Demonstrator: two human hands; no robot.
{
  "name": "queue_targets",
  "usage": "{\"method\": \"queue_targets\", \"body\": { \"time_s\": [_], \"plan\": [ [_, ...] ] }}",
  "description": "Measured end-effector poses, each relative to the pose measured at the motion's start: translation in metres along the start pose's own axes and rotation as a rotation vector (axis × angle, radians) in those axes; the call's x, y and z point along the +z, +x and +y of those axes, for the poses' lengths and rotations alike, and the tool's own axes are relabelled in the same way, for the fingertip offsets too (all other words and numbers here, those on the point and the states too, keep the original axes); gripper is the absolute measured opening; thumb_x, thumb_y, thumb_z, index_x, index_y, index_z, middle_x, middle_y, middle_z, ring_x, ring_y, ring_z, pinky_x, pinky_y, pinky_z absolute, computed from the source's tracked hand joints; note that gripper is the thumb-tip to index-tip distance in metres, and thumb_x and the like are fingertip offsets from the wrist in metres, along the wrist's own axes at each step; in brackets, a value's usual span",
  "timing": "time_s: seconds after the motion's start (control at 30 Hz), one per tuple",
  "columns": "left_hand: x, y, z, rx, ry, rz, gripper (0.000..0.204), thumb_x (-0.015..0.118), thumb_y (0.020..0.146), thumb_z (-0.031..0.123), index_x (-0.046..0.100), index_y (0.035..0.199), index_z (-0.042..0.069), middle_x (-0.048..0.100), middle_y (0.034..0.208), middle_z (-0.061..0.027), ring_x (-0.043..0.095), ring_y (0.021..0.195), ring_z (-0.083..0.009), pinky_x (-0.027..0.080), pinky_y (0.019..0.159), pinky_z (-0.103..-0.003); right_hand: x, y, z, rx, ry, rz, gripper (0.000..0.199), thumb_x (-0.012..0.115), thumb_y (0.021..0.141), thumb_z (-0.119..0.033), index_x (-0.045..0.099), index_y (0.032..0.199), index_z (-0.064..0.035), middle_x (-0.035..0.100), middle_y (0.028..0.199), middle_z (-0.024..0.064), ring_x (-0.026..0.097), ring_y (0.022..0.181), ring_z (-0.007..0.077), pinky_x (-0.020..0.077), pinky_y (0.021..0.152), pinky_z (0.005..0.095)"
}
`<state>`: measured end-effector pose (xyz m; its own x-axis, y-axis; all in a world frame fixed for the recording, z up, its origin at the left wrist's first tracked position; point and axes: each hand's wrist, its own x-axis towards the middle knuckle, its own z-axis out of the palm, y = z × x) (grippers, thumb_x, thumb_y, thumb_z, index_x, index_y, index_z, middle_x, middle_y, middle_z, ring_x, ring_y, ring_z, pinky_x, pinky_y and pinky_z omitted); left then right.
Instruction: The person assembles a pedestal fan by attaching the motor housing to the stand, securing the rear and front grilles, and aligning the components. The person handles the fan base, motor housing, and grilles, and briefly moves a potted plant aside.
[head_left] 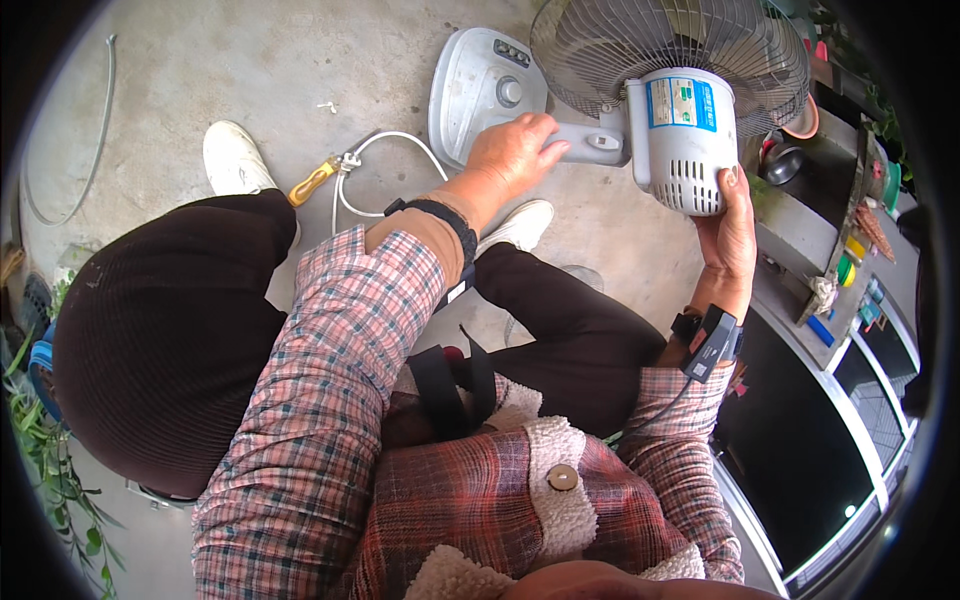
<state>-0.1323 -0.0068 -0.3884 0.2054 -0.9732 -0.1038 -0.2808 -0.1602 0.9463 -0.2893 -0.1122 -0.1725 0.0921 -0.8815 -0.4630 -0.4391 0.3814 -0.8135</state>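
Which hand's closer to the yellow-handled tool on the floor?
Left. The left hand is at the fan neck, to the right of the yellow-handled tool; the right hand is farther right, at the motor housing.

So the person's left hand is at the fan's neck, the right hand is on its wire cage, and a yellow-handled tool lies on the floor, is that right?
Not quite: the head view shows the right hand on the motor casing instead. The rest stands: the left hand is at the neck, and the yellow-handled tool lies on the floor.
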Motion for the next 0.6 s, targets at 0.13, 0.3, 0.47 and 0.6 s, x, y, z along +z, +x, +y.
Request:
{"method": "queue_targets", "body": {
  "time_s": [0.13,0.3,0.47,0.6],
  "plan": [
    [-0.019,-0.004,-0.034,-0.189,0.044,-0.032,0.018,0.064,0.085,0.026,0.061,0.087,0.008,0.065,0.082,-0.0131,0.062,0.078,-0.0343,0.048,0.068,-0.044,-0.005,0.001,0.004,0.005,0.044,-0.031,0.068,0.066,0.083,-0.038,0.041,0.137,-0.0046,0.056,0.126,0.0093,0.057,0.111,0.022,0.046,0.094,0.043],
    [-0.029,-0.008,-0.046,-0.235,0.138,-0.01,0.028,0.066,0.085,0.032,0.056,0.079,0.007,0.064,0.078,-0.0129,0.06,0.072,-0.0343,0.048,0.065,-0.043,-0.028,-0.004,0.022,-0.018,0.121,-0.029,0.069,0.068,0.082,-0.037,0.042,0.136,-0.0021,0.056,0.124,0.0108,0.057,0.111,0.0237,0.0462,0.094,0.0437],
    [-0.015,-0.002,-0.031,-0.223,0.078,-0.158,0.028,0.062,0.087,0.033,0.058,0.08,0.006,0.064,0.08,-0.0133,0.061,0.075,-0.0354,0.048,0.067,-0.043,-0.05,-0.002,0.043,0.015,0.248,-0.062,0.063,0.071,0.082,-0.038,0.049,0.131,-0.005,0.06,0.123,0.0092,0.059,0.111,0.0252,0.0467,0.096,0.0471],
    [-0.003,-0.005,-0.03,-0.184,0.101,-0.18,0.024,0.059,0.089,0.03,0.06,0.084,0.006,0.064,0.085,-0.0139,0.061,0.08,-0.0364,0.048,0.071,-0.045,-0.058,-0.003,0.054,0.055,0.291,0.024,0.061,0.072,0.082,-0.038,0.051,0.129,-0.0051,0.06,0.122,0.009,0.06,0.11,0.0255,0.0475,0.095,0.0484]
  ]
}}
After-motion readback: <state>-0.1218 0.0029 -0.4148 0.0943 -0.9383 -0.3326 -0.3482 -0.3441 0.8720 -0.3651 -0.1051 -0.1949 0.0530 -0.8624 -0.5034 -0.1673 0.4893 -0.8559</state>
